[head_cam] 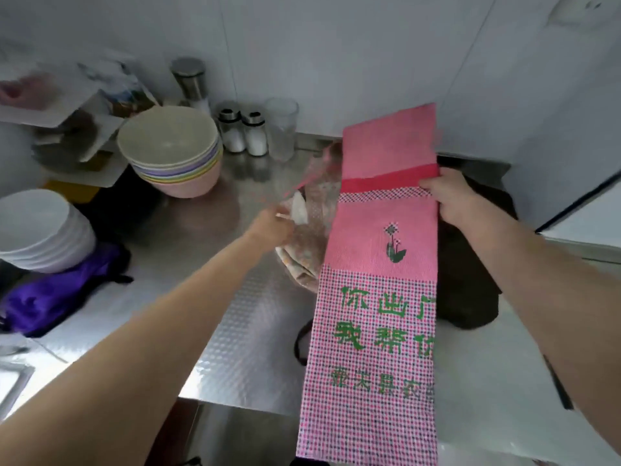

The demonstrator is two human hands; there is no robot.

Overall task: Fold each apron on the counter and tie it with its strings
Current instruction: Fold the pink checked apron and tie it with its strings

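Pink checked apron (379, 264), folded into a long narrow strip, held up over a steel desk (235, 314) by a person's two hands

Right hand (450, 200) pinches the strip's right edge near a red band, so the cloth hangs down past the desk's front edge, green printed characters showing. Left hand (272, 227) reaches to a blurred, pale floral cloth (309, 230) just left of the strip, fingers curled on it. Stacked pastel bowls (174, 153) and white bowls (40, 227) stand to the left, purple fabric (57, 290) below them, dark fabric (470, 270) behind the strip
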